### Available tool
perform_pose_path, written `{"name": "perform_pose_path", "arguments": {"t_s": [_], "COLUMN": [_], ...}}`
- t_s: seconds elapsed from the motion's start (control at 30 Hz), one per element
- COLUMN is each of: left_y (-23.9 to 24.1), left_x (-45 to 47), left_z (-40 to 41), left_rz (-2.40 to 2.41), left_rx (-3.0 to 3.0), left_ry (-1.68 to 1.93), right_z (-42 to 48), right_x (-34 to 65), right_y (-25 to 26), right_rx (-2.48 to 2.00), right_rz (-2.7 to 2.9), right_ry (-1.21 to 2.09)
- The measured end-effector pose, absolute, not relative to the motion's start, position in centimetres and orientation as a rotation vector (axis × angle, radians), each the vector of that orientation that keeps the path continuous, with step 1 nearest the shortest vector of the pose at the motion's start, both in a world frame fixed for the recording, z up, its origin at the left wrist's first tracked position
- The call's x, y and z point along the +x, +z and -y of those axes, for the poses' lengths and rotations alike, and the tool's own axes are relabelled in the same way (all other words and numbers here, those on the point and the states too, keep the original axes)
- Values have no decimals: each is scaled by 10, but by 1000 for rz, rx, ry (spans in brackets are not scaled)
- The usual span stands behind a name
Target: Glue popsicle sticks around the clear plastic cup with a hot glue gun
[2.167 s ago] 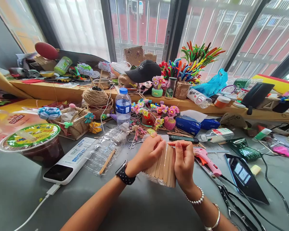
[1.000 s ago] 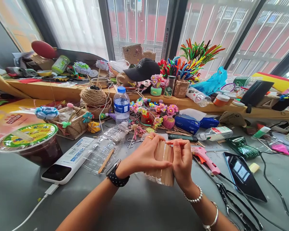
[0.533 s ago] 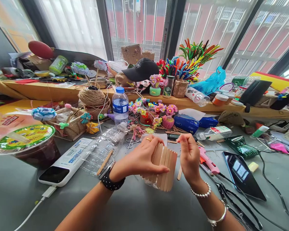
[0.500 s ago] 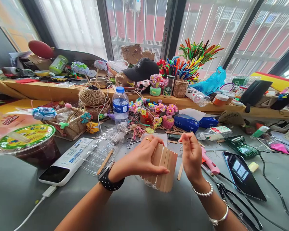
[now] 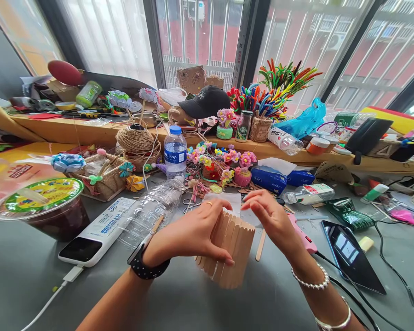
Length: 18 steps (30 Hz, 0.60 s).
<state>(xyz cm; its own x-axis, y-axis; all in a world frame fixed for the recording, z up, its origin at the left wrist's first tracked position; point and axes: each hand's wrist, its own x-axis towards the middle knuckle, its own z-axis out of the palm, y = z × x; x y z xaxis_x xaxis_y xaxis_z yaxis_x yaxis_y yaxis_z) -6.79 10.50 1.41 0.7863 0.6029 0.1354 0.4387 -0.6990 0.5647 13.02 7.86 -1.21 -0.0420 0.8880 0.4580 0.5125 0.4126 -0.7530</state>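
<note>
My left hand (image 5: 189,234) grips a cup-like holder built of wooden craft sticks (image 5: 239,248), thumb across its near side and fingers at its upper edge. The sticks stand side by side with rounded tips, and strands of clear glue shine between some of them. Just off the holder's upper right, my right hand (image 5: 274,220) is raised with its fingers apart, and I see nothing in it. A loose craft stick (image 5: 261,245) lies on the table below that hand. Partly behind my right wrist is a pink glue gun (image 5: 307,241).
On the left are a crushed plastic bottle (image 5: 152,209), a white power bank (image 5: 96,232) with a cable and a lidded drink cup (image 5: 41,207). A phone (image 5: 352,255) and black cords lie on the right. Yarn flowers (image 5: 227,158) and a water bottle (image 5: 175,154) stand behind.
My right hand has opened from closed fingers and now reaches toward the holder's top edge. The holder, in my left hand, has shifted slightly lower and tilted a little.
</note>
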Motion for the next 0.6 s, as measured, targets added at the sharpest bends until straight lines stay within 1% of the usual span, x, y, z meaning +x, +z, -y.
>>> {"name": "perform_pose_path", "arguments": {"t_s": [0.07,0.13,0.27,0.4,0.53,0.6], "left_y": [13,13,9,5,0,-3], "left_x": [-66,-66,-65,-63,-61,-58], "left_z": [-106,-107,-110,-114,-120,-123], "left_rz": [-785,-807,-800,-819,-856,-873], "left_rx": [2435,2400,2360,2288,2042,1900], "left_ry": [431,408,367,450,553,627], "right_z": [-73,-69,-68,-74,-76,-77], "right_x": [124,118,113,117,127,132], "right_y": [-8,-5,-3,-6,-8,-9], "right_rx": [-1206,-1280,-1369,-1348,-1339,-1317], "right_rz": [1881,1995,2019,1868,1528,1362], "right_ry": [599,679,860,936,1043,998]}}
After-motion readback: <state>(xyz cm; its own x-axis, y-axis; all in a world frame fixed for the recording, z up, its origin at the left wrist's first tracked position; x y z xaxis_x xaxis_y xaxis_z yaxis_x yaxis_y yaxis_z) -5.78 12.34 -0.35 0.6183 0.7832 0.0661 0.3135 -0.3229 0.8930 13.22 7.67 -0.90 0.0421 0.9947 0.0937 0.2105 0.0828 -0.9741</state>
